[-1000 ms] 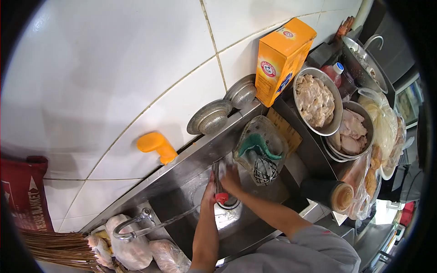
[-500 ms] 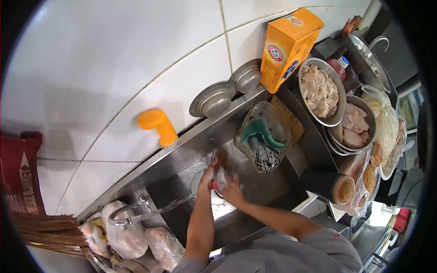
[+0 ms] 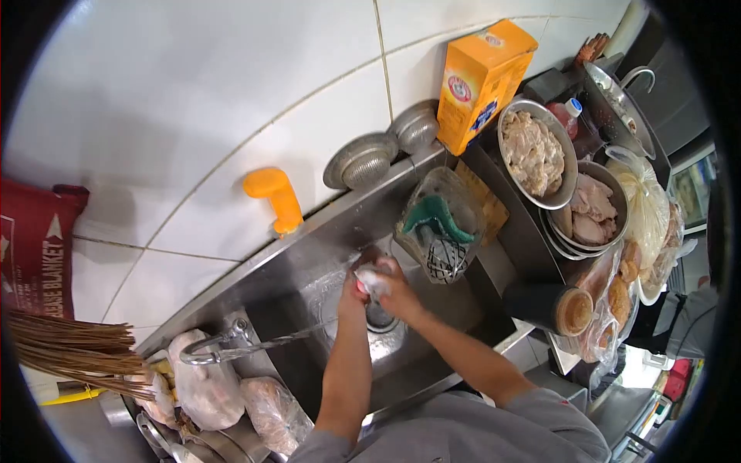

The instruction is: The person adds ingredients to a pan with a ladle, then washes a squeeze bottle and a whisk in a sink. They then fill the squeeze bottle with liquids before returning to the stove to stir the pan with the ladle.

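Observation:
Both hands are close together over the metal sink (image 3: 293, 324). My left hand (image 3: 353, 290) is closed, with something red or pink showing at its fingers. My right hand (image 3: 395, 292) is closed around a whitish, foamy-looking item (image 3: 373, 282) between the hands; its exact nature is unclear. Water runs from the curved faucet (image 3: 202, 356) toward my left wrist. Below the hands is the round drain (image 3: 381, 316). Right of them, a clear plastic container (image 3: 417, 224) holds a green cloth or sponge (image 3: 441, 219) and a black wire item (image 3: 448, 261).
Bowls of raw meat (image 3: 532, 154) (image 3: 596, 210), a dark container (image 3: 540, 309) and an orange box (image 3: 482, 85) stand at the right. Two strainers (image 3: 363, 162) lie on the sink ledge. Bagged meat (image 3: 204, 386) and a bundle of sticks (image 3: 73, 347) are at the lower left.
Both hands have shifted slightly upward and turned, with the whitish item now plainer between them. More of the drain shows below. The whole view has shifted a little.

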Demonstrator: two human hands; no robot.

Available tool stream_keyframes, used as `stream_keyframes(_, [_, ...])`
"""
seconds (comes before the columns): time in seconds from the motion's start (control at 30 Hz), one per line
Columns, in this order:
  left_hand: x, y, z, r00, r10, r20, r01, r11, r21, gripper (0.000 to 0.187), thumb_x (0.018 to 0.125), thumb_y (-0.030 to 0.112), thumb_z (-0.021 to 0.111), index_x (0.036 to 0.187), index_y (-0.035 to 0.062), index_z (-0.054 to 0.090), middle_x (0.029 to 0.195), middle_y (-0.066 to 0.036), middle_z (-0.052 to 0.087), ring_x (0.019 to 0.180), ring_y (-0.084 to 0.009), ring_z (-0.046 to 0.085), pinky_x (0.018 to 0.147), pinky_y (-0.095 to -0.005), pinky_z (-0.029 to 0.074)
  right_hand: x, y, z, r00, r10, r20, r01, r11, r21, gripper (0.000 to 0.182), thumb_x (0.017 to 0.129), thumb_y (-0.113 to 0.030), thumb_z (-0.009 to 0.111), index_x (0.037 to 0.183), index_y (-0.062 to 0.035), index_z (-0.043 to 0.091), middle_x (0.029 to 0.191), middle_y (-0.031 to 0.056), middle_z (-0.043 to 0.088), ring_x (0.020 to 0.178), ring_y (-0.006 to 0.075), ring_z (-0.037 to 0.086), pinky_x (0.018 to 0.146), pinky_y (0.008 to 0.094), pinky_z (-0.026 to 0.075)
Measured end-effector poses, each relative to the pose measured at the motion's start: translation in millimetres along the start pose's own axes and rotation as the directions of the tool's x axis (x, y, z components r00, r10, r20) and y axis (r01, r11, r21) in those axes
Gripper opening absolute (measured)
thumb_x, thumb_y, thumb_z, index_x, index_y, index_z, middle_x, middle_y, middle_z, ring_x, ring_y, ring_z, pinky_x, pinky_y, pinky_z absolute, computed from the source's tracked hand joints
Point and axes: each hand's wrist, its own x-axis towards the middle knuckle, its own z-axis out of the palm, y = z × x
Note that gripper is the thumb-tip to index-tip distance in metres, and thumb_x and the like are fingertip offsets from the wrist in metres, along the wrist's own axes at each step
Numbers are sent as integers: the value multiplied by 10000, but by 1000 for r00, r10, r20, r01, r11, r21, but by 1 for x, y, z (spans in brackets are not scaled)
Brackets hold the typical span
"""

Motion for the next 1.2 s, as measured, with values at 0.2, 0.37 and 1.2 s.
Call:
stream_keyframes(0.2, [14,-6,1,970,177,169,-183,983,22,342,901,295,459,1089,34,577,1037,-143,620,929,-296,605,833,-437,496,1,-4,-8,993,-117,-3,114,973,-200,562,623,83,606,1137,-143,595,1111,154,450,1033,343,501,885,365,428])
stream_keyframes(0.37, [57,10,-20,989,78,128,-76,997,-21,292,879,263,481,1014,30,594,965,-157,628,855,-293,611,789,-457,509,29,-22,-29,995,-45,90,65,970,-235,376,676,4,644,1041,-77,609,966,158,544,918,356,554,783,410,459])
stream_keyframes(1.2, [-62,-15,12,949,316,-27,-317,947,-54,195,881,259,464,908,71,511,852,-103,582,774,-245,599,700,-405,542,6,-26,9,977,204,65,-199,977,-80,628,673,-253,765,1227,-109,509,1212,163,498,1143,275,480,974,361,371])
